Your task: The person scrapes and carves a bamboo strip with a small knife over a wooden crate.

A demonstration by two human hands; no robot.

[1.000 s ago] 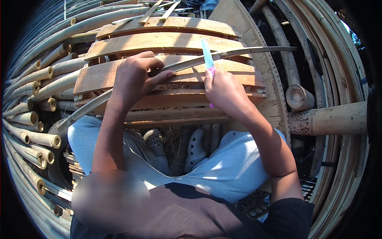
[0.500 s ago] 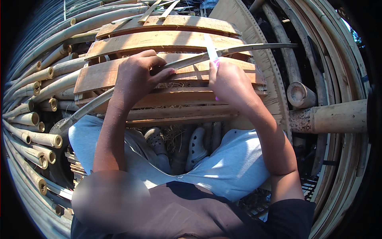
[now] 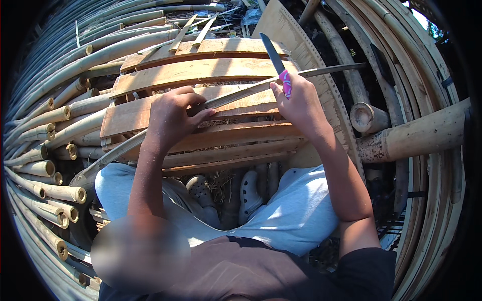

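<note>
head view: a long, narrow, grey-brown strip of split bamboo [image 3: 241, 95] is seen slanting across the middle of the frame, from the left, beside the knee, up to the upper right. it is pinched between the thumb and fingers of the left hand [image 3: 173, 114], left of centre, and is partly hidden by that hand and its wrist. a knife with a dark, straight blade and a pink patterned handle [image 3: 286, 84] is held in the closed right hand [image 3: 302, 103], right of centre; its tip is pointed toward the top of the frame, and the strip is crossed by the knife near the handle. whether the strip is touched by the cutting edge cannot be told.

beneath both hands, a slatted surface of pale brown wooden boards [image 3: 186, 71] is spread across the centre. two thin, flat bamboo slivers [image 3: 205, 31] are laid over its far edge, at upper left of centre. a pale plywood sheet [image 3: 312, 70] is placed at upper right, and round tan bamboo poles [image 3: 75, 109] are stacked along the left side.
</note>
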